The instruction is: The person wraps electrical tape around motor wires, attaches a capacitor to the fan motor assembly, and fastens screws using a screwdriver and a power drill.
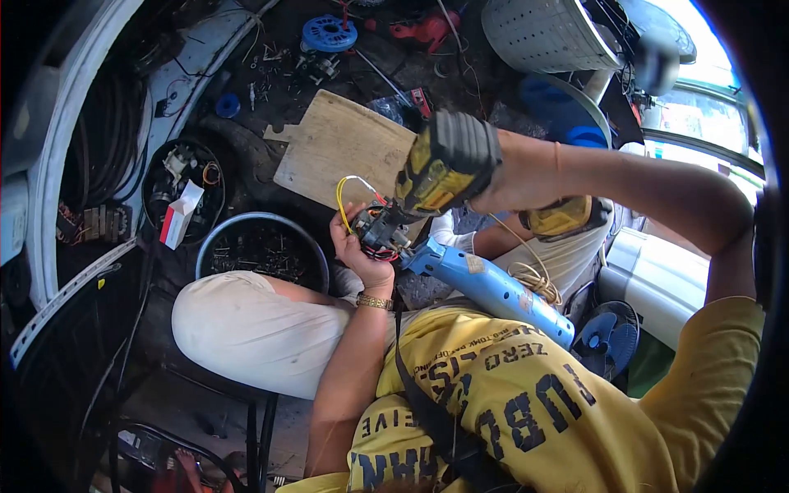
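Observation:
My left hand [362, 256], with a gold watch at its wrist, is wrapped round a small dark motor unit [380, 232] with yellow, white and red wires. My right hand [514, 172] grips a yellow and black power drill [448, 164], whose front end meets the top of the motor unit. The drill hides part of the unit. A blue tube-shaped housing [493, 289] lies across my lap, its upper end close to the motor unit. Behind the drill is a wooden board [349, 140] on the floor.
A basin of screws [263, 217] sits beside my knee. Further left is a black bowl of parts with a red and white box [179, 218]. A perforated white basket [542, 37], a blue tub [567, 103] and a blue fan [608, 337] stand on the right.

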### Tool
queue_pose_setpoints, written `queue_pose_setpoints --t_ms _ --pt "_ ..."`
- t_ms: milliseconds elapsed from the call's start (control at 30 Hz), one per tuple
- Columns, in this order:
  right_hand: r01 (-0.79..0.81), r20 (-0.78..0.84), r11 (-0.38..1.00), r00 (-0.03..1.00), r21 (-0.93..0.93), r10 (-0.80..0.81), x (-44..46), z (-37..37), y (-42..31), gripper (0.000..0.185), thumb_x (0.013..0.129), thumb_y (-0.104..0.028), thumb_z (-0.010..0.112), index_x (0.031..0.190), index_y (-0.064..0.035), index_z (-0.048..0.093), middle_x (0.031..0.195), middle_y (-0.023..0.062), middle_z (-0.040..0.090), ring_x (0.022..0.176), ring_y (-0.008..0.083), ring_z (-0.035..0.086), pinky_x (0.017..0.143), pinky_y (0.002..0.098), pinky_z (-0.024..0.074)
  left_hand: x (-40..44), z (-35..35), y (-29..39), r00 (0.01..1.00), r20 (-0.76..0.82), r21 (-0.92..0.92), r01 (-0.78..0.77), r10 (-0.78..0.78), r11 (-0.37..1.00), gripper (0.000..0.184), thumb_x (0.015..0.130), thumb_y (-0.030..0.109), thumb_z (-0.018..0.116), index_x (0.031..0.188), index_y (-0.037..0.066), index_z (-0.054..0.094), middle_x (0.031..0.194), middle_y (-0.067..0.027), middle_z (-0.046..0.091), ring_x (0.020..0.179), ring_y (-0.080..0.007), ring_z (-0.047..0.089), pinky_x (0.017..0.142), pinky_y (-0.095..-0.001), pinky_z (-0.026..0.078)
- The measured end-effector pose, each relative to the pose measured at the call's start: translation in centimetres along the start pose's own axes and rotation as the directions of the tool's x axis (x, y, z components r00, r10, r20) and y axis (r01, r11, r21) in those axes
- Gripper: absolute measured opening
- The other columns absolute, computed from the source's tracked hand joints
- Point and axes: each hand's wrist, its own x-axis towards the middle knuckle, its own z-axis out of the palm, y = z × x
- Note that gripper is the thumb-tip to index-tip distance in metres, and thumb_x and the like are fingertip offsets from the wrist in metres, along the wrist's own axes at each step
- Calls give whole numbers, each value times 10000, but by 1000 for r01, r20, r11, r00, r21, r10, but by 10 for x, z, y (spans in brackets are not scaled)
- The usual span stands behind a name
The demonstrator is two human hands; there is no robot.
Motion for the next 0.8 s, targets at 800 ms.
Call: queue_pose_setpoints --t_ms 800 --pt "-113 -61 877 985 467 159 -41 -12 8 332 767 -97 670 1075 2 602 905 81 662 619 115 603 475 225 493 7 -1 -1 999 17 15 37 -37 999 419 865 307 340 1102 -15 464 1072 -167 560 1042 -236 542 948 -378 434"
